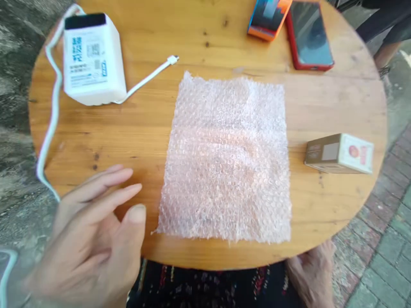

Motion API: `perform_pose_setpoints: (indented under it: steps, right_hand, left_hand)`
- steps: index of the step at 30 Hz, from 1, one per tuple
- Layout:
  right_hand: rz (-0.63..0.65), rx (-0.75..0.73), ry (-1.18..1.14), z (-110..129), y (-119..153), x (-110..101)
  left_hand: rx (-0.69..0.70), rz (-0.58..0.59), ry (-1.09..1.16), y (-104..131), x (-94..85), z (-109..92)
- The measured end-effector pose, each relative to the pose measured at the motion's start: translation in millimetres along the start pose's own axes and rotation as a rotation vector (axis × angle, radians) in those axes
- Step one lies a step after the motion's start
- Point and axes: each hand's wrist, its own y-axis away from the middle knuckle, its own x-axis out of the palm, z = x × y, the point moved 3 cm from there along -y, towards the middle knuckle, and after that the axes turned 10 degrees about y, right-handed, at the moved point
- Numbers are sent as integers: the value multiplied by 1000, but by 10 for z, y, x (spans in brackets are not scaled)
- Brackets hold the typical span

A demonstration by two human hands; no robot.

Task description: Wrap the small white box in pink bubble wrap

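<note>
Far left: white cord (pixel 55 102) runs along the tabletop (pixel 138 132) rim, beyond the left hand and to its outer side. White block (pixel 93 64) with printed label lies ahead of the left hand, well apart; short white cable leads from it, plug (pixel 172 60) pointing away and rightward.

Left hand (pixel 102 231): empty, released, thumb apart from fingers, fingers stretched forward and to the right, slightly bent, palm turned inward. Seems held over the tabletop's near left edge, touching nothing visible.

Bubble wrap (pixel 224 162): flat on tabletop, a little rumpled, directly right of the left hand and reaching farther ahead; its near left corner is near the thumb, not touching. Long axis seems to run away from the person. Left hand is nearer at tabletop level.

Orange box (pixel 268 19): far ahead, past the wrap, cut by the frame. Right hand (pixel 311 273): low, below the near rim, by the dark clothing (pixel 205 284), partly hidden; cannot tell whether it grips anything. Phone (pixel 311 36) in red case, far ahead of it. Brown box (pixel 324 154), white end facing right, ahead of the right hand, right of the wrap, not touching it.
</note>
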Motion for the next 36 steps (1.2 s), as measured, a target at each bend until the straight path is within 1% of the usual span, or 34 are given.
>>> perform_pose_setpoints:
  steps: [2, 5, 9, 13, 18, 21, 24, 26, 27, 28, 29, 31, 33, 36]
  right_hand:
    - [-24, 0, -10, 146, -37, -18]
    - [-30, -5, -12, 323, -24, -48]
    - [-63, -30, 1, 423, 67, -49]
    - [-117, -68, 11, 440, 139, -70]
    - [-133, -82, -38, 422, 322, -150]
    - [-139, -79, -153, 366, 463, -218]
    - [-152, -2, -364, 248, 456, -410]
    - [-192, 86, -456, 153, 312, -637]
    - [-216, 124, -455, 113, 196, -766]
    - [-236, 156, -441, 80, 55, -890]
    - [-223, 179, -428, 55, -110, -990]
    - [-232, 194, -433, 20, -475, -1118]
    - [-256, 154, -482, 3, -840, -1121]
    - [-208, 4, -595, 15, -1274, -925]
  left_hand:
    - [63, -25, 6, -31, 5, -57]
    - [95, 39, -18, -53, -21, -46]
    - [147, 61, -50, -44, -56, 10]
    - [179, 77, -43, -43, -42, 37]
    - [203, 94, -62, -43, -30, 55]
    - [221, 107, -80, -39, -28, 62]
    - [238, 116, -86, -33, -26, 62]
    - [245, 124, -88, -32, -19, 61]
    - [251, 129, -94, -33, -13, 60]
    - [260, 136, -102, -35, -6, 59]
    - [272, 150, -113, -37, 6, 58]
    - [302, 193, -135, -43, 33, 58]
    - [328, 250, -156, -47, 63, 60]
    - [337, 320, -211, -50, 95, 69]
